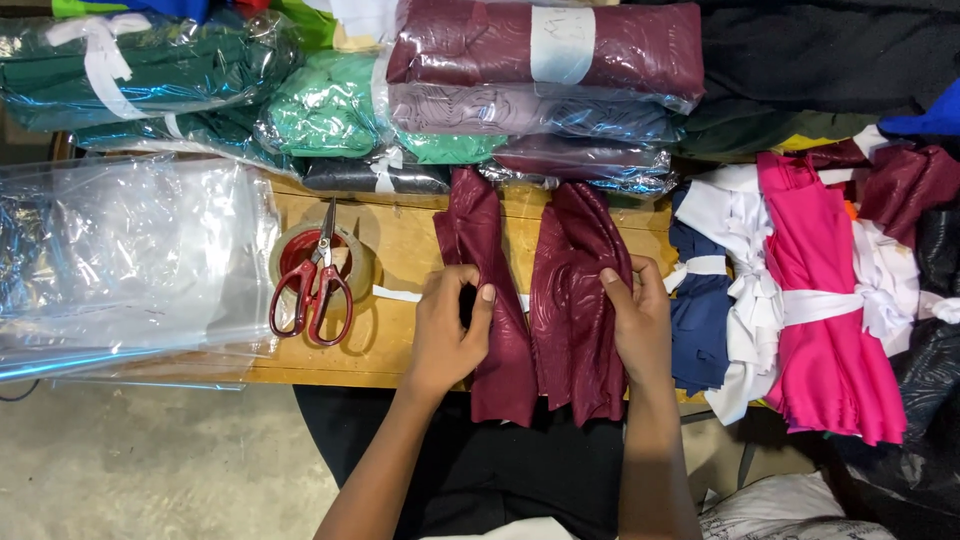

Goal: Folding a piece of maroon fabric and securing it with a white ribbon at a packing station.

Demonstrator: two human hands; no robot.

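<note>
Maroon fabric (545,300) between left hand (445,330) and right hand (638,320), pinched by both

bare forearms, black clothing, no sleeves

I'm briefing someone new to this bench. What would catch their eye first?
Likely the maroon cloth at the centre of the wooden table, gripped by the left hand and the right hand. Next, the bright pink fabric bundle at the right, and the red-handled scissors lying on a tape roll at the left.
</note>
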